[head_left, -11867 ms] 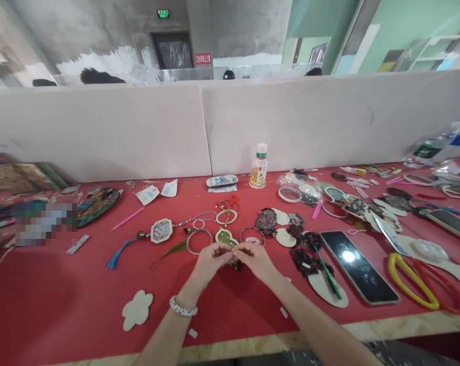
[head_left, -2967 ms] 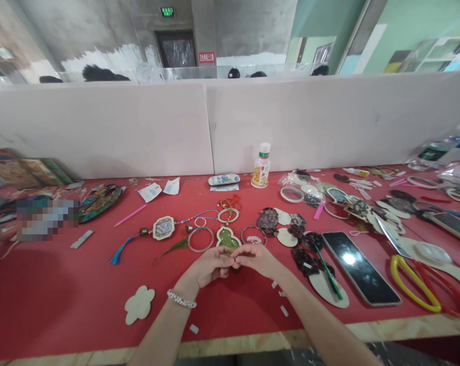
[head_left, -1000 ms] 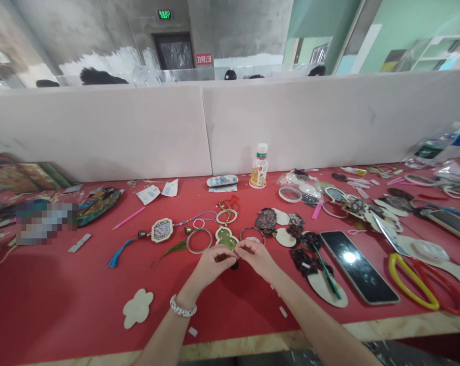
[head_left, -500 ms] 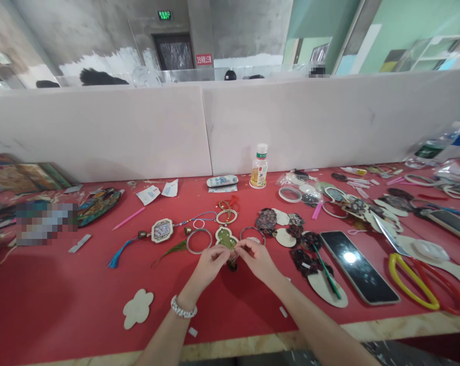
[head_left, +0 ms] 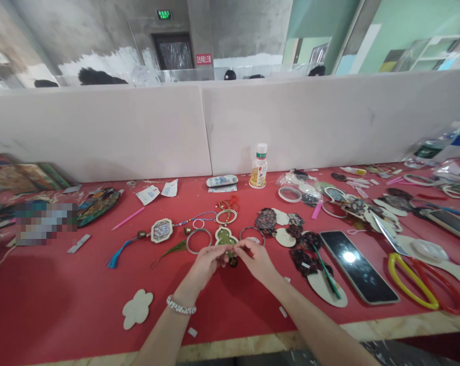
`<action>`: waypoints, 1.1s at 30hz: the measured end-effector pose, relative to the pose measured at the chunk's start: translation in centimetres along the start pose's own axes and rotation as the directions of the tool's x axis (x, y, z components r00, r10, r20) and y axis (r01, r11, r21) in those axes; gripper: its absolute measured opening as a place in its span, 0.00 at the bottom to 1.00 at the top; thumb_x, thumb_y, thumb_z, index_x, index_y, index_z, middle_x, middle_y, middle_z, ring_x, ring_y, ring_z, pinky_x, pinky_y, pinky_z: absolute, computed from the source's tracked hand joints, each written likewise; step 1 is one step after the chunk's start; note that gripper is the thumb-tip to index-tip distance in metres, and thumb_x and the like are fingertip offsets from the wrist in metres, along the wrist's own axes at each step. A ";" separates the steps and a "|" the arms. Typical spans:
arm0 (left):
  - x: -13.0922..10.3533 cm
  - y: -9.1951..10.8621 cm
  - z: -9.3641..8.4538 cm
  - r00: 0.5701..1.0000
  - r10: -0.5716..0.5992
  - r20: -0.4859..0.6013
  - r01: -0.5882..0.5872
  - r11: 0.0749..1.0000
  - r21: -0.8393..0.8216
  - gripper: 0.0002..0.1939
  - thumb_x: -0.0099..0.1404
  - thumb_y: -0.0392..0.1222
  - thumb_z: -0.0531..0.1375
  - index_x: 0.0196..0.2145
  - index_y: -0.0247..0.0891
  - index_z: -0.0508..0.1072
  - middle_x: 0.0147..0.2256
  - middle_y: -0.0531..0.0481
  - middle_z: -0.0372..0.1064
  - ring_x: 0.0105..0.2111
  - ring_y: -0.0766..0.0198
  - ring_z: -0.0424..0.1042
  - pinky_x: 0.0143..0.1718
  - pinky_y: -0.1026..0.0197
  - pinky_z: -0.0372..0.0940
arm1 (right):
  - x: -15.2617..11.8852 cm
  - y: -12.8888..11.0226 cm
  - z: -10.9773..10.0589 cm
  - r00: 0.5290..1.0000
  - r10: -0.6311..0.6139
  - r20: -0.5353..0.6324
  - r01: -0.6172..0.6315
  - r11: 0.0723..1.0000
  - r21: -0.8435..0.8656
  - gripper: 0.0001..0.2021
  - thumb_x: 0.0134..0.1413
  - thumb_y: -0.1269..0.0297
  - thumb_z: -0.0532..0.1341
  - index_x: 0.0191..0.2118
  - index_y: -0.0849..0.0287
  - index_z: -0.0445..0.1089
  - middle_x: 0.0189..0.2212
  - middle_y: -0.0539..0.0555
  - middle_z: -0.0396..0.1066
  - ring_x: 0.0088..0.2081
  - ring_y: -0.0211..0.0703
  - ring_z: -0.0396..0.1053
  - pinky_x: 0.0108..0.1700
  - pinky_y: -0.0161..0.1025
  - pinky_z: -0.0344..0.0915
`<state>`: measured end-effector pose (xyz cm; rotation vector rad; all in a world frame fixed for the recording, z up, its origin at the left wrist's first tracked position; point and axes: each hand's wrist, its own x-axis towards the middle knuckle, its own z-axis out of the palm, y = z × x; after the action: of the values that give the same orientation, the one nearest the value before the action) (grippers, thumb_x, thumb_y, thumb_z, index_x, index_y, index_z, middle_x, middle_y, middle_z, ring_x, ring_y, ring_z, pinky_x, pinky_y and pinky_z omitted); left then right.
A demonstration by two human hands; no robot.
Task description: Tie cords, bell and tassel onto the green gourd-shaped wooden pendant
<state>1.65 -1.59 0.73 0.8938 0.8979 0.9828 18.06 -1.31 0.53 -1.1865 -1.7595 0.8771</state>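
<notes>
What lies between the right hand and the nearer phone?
In the head view, dark pieces, a pale oval and a green stick lie between the right hand and phone.

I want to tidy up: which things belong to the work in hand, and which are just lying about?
Seemingly being worked on:
green gourd-shaped pendant
dark round piece

Apparently just lying about:
nearer phone
pink pen
flower-shaped piece

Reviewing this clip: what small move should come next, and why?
Perhaps ease the right hand slightly aside, holding the left hand steady. The two nearly meet over the near end of the green gourd-shaped pendant, by a dark round piece, and hide any small join there; a clearer look might help.
</notes>
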 end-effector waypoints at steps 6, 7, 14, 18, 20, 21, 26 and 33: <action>0.0 0.0 0.1 1.000 -0.019 -0.003 0.019 0.996 -0.082 0.13 0.52 0.40 0.59 0.34 0.31 0.75 0.24 0.46 0.68 0.26 0.65 0.63 0.27 0.64 0.57 | 0.0 0.0 0.0 1.000 0.005 -0.012 -0.005 1.000 0.007 0.08 0.52 0.63 0.53 0.30 0.57 0.68 0.28 0.51 0.69 0.31 0.41 0.65 0.33 0.35 0.60; 0.0 0.0 0.1 1.000 -0.025 -0.002 0.025 0.996 -0.090 0.13 0.51 0.40 0.59 0.34 0.31 0.75 0.25 0.45 0.68 0.27 0.65 0.63 0.27 0.63 0.57 | 0.0 0.0 0.0 1.000 0.005 -0.012 -0.005 1.000 0.009 0.08 0.52 0.63 0.53 0.30 0.57 0.68 0.28 0.51 0.70 0.31 0.41 0.65 0.33 0.35 0.60; -0.1 0.0 0.2 0.998 -0.051 0.021 0.054 0.982 -0.182 0.13 0.52 0.40 0.59 0.33 0.29 0.75 0.27 0.43 0.67 0.28 0.64 0.62 0.29 0.63 0.57 | -0.1 -0.1 -0.1 1.000 0.006 0.003 -0.006 1.000 0.000 0.07 0.52 0.64 0.53 0.30 0.57 0.67 0.28 0.51 0.69 0.31 0.40 0.65 0.33 0.35 0.60; -0.1 0.1 0.3 0.997 -0.065 0.034 0.071 0.973 -0.220 0.12 0.52 0.39 0.59 0.33 0.29 0.76 0.26 0.43 0.66 0.28 0.64 0.62 0.29 0.63 0.57 | -0.1 -0.2 -0.1 1.000 0.005 0.003 -0.005 1.000 0.010 0.08 0.52 0.64 0.52 0.30 0.57 0.67 0.28 0.52 0.69 0.30 0.40 0.65 0.32 0.35 0.60; -0.2 0.2 0.3 0.997 -0.073 0.034 0.079 0.969 -0.232 0.13 0.52 0.39 0.58 0.33 0.29 0.76 0.26 0.43 0.66 0.28 0.64 0.61 0.29 0.62 0.56 | -0.1 -0.2 -0.1 1.000 0.011 0.003 -0.011 1.000 0.009 0.08 0.52 0.64 0.52 0.30 0.58 0.67 0.27 0.51 0.69 0.30 0.40 0.65 0.32 0.34 0.60; -0.2 0.2 0.3 0.996 -0.076 0.035 0.083 0.967 -0.240 0.13 0.52 0.39 0.58 0.33 0.29 0.76 0.27 0.43 0.66 0.28 0.64 0.61 0.29 0.62 0.56 | -0.1 -0.2 -0.1 1.000 0.015 0.001 -0.015 1.000 0.005 0.08 0.52 0.64 0.52 0.30 0.58 0.67 0.27 0.51 0.69 0.30 0.40 0.65 0.32 0.34 0.60; -0.2 0.3 0.2 0.995 -0.082 0.051 0.093 0.955 -0.283 0.14 0.53 0.37 0.56 0.34 0.27 0.75 0.26 0.44 0.65 0.28 0.65 0.60 0.29 0.62 0.55 | 0.0 -0.2 -0.3 1.000 0.025 -0.001 -0.025 1.000 0.002 0.08 0.52 0.64 0.52 0.31 0.58 0.67 0.27 0.50 0.69 0.30 0.39 0.65 0.32 0.33 0.60; -0.3 0.5 0.2 0.991 -0.112 0.074 0.131 0.937 -0.324 0.15 0.53 0.38 0.55 0.36 0.27 0.75 0.25 0.45 0.65 0.27 0.65 0.60 0.29 0.63 0.56 | 0.0 -0.2 -0.4 1.000 0.024 -0.019 -0.025 1.000 -0.008 0.08 0.51 0.64 0.52 0.30 0.58 0.67 0.27 0.50 0.68 0.30 0.39 0.65 0.31 0.33 0.59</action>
<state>1.59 -1.77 1.36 0.5721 0.7073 0.9612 18.31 -1.29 0.86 -1.2202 -1.7379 0.8711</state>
